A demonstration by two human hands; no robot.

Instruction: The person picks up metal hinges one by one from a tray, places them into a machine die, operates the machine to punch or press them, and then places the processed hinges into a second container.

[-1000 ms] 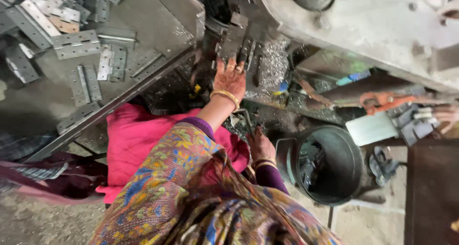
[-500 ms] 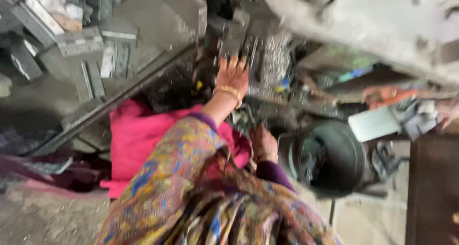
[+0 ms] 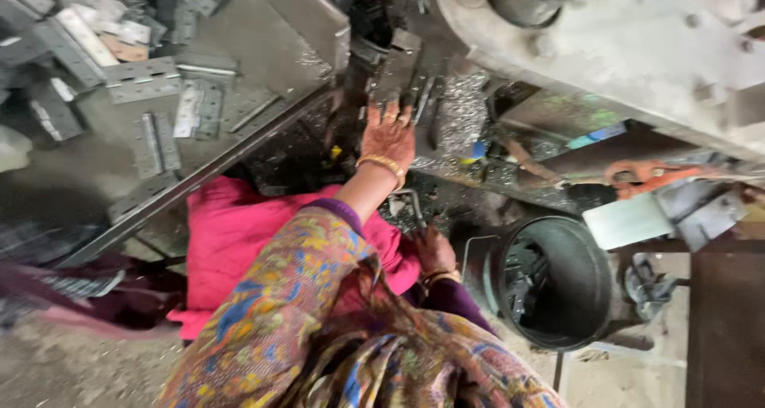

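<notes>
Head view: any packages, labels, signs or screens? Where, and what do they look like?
No screens or signs visible.
Pale card or plate: right of the dark bucket, below the machine body; flat, rectangular, whitish-green; too blurred to tell whether it is a label.
Blue-green strip: on the machine bed, right of the left hand; narrow; possibly a wrapper, cannot tell.
</notes>
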